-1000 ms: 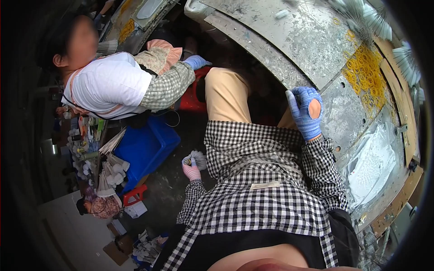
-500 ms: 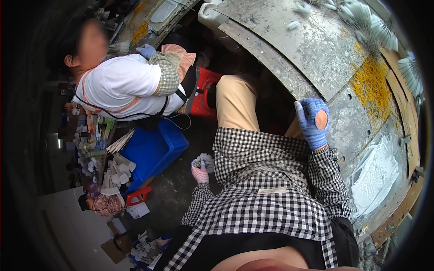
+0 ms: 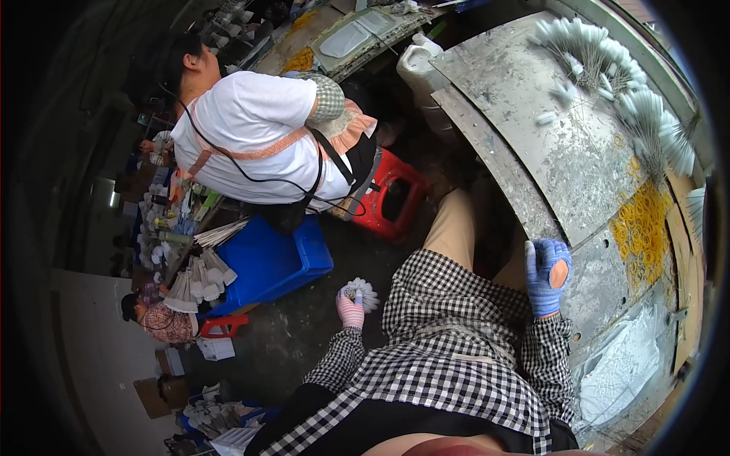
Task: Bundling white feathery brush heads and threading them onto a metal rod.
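A small white fan-shaped bundle (image 3: 363, 292) is being gripped in the left hand (image 3: 350, 308), which is gloved in pink-and-white stripes; the fingers are being kept closed around the bundle's base, low at the left of the checked shirt, above the dark floor. The right hand (image 3: 547, 275), in a blue glove with an orange patch at the palm, is being held upright at the near edge of the grey worktable (image 3: 563, 159). Its fingers are being kept together and loosely curled; nothing can be seen clamped in it, and whether it is touching the table edge cannot be told.

Progress, as judged: on the far right of the table, rows of white-tipped wire stems (image 3: 608, 61) are lying fanned out, and a patch of yellow rings (image 3: 642, 228) is lying near them, so a good stock of loose parts seems to be waiting. Only 1 bundle is being held.

To the left, a co-worker in a white shirt (image 3: 251, 137) is being seen bent over a blue crate (image 3: 266, 262), with a red stool (image 3: 388, 197) just beside.
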Available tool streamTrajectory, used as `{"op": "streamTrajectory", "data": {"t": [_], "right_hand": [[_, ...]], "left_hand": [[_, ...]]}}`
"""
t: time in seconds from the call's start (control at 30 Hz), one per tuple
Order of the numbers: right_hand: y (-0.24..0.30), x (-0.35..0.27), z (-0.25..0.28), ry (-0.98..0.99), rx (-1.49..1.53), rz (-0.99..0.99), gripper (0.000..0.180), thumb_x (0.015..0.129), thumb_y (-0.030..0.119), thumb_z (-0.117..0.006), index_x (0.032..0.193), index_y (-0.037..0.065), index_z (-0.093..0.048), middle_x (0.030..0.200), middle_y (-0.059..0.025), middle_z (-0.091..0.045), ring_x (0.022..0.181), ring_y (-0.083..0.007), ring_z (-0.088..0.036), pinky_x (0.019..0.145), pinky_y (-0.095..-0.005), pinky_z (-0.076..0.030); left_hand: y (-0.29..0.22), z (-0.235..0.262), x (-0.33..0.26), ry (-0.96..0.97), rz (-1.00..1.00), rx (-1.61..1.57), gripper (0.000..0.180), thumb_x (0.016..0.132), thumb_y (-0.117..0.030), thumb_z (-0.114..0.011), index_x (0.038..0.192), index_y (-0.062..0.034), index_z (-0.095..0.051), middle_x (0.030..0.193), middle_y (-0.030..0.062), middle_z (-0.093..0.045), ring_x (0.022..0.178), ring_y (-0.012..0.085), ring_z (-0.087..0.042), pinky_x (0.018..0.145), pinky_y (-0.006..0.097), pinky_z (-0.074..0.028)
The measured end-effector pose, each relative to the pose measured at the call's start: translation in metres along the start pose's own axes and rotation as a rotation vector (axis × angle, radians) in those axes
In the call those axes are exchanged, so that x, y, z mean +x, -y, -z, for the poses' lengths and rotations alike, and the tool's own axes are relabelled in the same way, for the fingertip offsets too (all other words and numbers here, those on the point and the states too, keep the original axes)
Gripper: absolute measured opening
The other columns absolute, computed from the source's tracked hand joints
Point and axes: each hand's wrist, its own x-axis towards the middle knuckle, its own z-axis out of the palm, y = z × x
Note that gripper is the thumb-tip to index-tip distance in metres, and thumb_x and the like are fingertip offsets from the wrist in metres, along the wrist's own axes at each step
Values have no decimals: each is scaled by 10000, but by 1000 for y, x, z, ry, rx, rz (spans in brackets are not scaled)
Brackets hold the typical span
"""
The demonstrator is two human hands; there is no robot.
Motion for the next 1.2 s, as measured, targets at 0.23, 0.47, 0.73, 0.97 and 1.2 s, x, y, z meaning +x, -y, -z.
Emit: {"op": "streamTrajectory", "data": {"t": [0.23, 0.47, 0.73, 0.97, 1.2], "right_hand": [[-14, 15, -13, 52, 66, -30, 136, 856, 150, -754, 807, 69, -656, 744, -99, -630, 729, -317, -612, 662, -435, -459], [-15, 113, 37, 65, 183, -22, 225, 867, 172, -769, 1034, 44, -690, 921, -140, -686, 873, -315, -666, 795, -393, -529], [-155, 369, 140, -60, -629, 249, 429, 908, 295, -710, 1266, 76, -621, 1149, -174, -684, 1084, -371, -638, 964, -454, -511], [-212, 462, 235, 83, -1163, -54, 633, 904, 470, -684, 1418, 129, -545, 1220, -163, -673, 1140, -333, -636, 1014, -460, -493], [-220, 487, 274, 672, -895, -698, 642, 915, 639, -597, 1285, 113, -609, 1034, -150, -742, 1010, -334, -712, 901, -453, -561]], "left_hand": [[-200, -9, 48, 20, -797, -99, 166, 987, -122, -633, 1103, -70, -526, 1115, 128, -620, 1023, 245, -623, 964, 423, -508], [-413, -84, 95, 316, -1111, -539, 185, 968, -28, -493, 1153, -24, -481, 924, 89, -577, 872, 211, -585, 969, 491, -528], [-604, -268, 129, 1260, -393, -998, 230, 1011, -132, -637, 1200, -55, -530, 854, 18, -603, 784, 108, -611, 850, 334, -568], [-717, -385, 145, 1573, -276, -836, 208, 1010, -111, -641, 1198, -83, -556, 882, -6, -603, 781, 73, -607, 734, 249, -537], [-795, -453, 134, 1636, -98, -631, 190, 1027, -169, -619, 1173, -62, -565, 835, 13, -591, 737, 100, -595, 728, 297, -560]]}}
